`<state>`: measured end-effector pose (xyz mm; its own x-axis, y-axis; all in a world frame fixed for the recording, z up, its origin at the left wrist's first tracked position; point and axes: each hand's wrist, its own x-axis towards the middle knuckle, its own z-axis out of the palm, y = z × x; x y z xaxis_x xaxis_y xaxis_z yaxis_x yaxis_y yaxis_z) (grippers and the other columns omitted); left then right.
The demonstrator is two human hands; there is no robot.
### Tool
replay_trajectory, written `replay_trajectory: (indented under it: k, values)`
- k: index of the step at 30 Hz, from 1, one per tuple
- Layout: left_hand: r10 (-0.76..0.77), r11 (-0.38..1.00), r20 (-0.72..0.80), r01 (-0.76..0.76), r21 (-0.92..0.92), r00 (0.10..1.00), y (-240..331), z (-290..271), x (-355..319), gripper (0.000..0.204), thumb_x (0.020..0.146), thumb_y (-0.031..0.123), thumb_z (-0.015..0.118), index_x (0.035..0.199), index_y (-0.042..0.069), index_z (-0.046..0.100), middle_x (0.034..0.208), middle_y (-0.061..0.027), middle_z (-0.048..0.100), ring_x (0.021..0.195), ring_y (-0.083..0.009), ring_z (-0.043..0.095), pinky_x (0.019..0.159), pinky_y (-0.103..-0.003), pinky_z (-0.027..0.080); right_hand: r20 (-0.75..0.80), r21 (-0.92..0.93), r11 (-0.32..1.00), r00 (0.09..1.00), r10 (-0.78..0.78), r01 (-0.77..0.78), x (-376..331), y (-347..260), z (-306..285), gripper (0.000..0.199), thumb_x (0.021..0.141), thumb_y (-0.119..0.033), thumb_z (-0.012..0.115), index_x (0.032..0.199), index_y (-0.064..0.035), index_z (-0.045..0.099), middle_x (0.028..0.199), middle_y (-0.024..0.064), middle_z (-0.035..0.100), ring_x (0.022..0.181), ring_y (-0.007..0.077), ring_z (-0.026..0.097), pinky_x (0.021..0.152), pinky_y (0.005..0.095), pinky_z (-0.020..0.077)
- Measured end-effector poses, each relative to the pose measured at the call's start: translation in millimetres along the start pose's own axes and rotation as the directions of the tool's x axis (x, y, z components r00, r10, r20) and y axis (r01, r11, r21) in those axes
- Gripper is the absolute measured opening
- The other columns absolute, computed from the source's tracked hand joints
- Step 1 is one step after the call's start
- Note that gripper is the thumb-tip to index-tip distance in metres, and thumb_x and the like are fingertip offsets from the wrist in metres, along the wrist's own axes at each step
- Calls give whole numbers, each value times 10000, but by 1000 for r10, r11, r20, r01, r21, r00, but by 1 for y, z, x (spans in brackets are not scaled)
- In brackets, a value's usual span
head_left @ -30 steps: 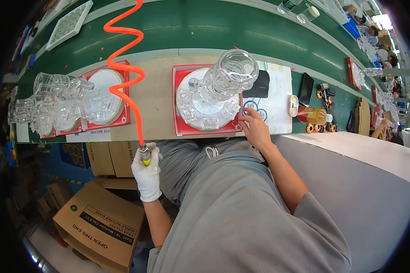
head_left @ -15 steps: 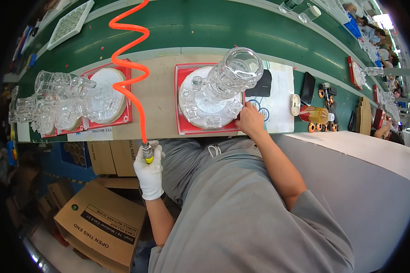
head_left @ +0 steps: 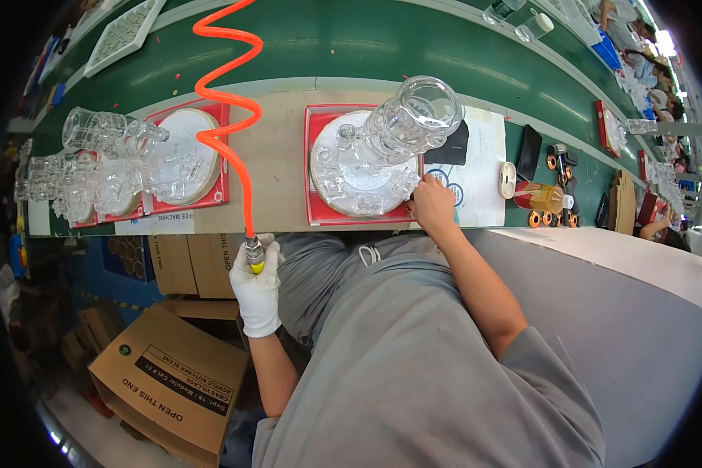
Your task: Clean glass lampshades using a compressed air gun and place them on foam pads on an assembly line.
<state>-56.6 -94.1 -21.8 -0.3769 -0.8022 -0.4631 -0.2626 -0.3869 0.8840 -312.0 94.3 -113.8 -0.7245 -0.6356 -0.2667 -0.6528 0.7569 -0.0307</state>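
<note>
My left hand [head_left: 256, 290], in a white glove, is closed around the metal and yellow end fitting of an orange coiled air hose [head_left: 246, 187], just below the bench edge. Whatever lies deeper in that palm is hidden. My bare right hand [head_left: 434, 207] is at the lower right edge of a red tray [head_left: 366, 218], its fingers curled against the rim and partly hidden. In the tray lies a round white base [head_left: 366, 181] carrying small clear plastic figures. From it rises a tall clear plastic nutcracker-like figure [head_left: 402, 121], leaning toward the upper right.
More clear figures [head_left: 101, 132] on white bases in red trays crowd the bench's left. To the right are a black phone [head_left: 529, 152], a bottle of amber liquid [head_left: 540, 196] and copper-ended rollers [head_left: 558, 161]. An open carton [head_left: 171, 382] stands below left. People sit farther right.
The view has shifted slightly, moving the bench items a little. My left hand stays on the hose fitting, and my right hand keeps its place at the tray edge.
</note>
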Motion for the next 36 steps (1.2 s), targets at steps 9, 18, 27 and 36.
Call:
replay_trajectory:
  k: [9, 18, 27, 36]
  values:
    - [-2, 1000, 21, 2, 5, 1000, 0, 3, 0, 125, 883, 57, 643, 1007, 47, 632, 705, 22, 589, 517, 1, 441, 440, -156, 291, 49, 309, 948, 997, 62, -74, -2, 4, 7, 210, 743, -185, 671, 758, 24, 679, 1059, 169, 562, 1002, 340, 579, 820, 452, 489]
    - [18, 1000, 4, -18, 22, 1000, 0, 3, 0, 131, 881, 66, 646, 1011, 50, 634, 699, 21, 588, 530, -3, 469, 434, -156, 297, 173, 657, 740, 984, 37, -143, -7, 39, -17, 209, 897, -158, 540, 861, 36, 606, 936, 238, 626, 920, 374, 601, 762, 436, 477]
    - [32, 999, 17, -33, 28, 999, 1, 9, 1, 139, 881, 58, 644, 1018, 50, 628, 722, 17, 596, 562, -9, 493, 438, -155, 307, -157, 476, 870, 986, -62, 130, -21, 30, -35, 113, 813, -146, 651, 833, -36, 664, 1135, 147, 585, 997, 322, 576, 776, 397, 489]
    - [64, 998, 27, -65, 27, 998, 5, 7, 1, 141, 874, 56, 651, 1010, 41, 618, 735, -11, 602, 533, -20, 500, 416, -157, 331, -97, -95, 995, 995, 0, -9, 0, -1, -1, 175, 691, -147, 711, 826, -35, 724, 1422, 180, 412, 1299, 338, 404, 856, 490, 472]
